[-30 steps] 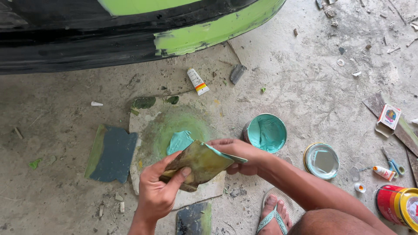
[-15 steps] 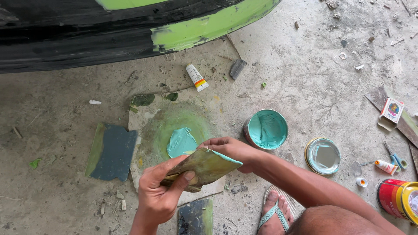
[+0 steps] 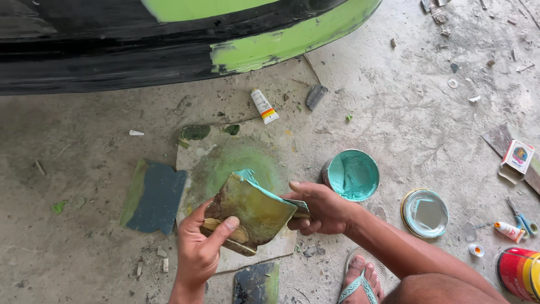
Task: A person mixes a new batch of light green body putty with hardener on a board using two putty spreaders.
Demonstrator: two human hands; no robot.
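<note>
The left hand (image 3: 198,250) pinches the putty-smeared board (image 3: 250,211) from seven o'clock, while the right hand (image 3: 322,208), fingers wrapped around a scraper (image 3: 297,206), meets its three o'clock edge.

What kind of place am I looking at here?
Probably a body-repair or paint workshop floor: bare dusty concrete floor, a green-and-black curved panel, an open can of teal putty, and stained spreader plates in both hands.
</note>
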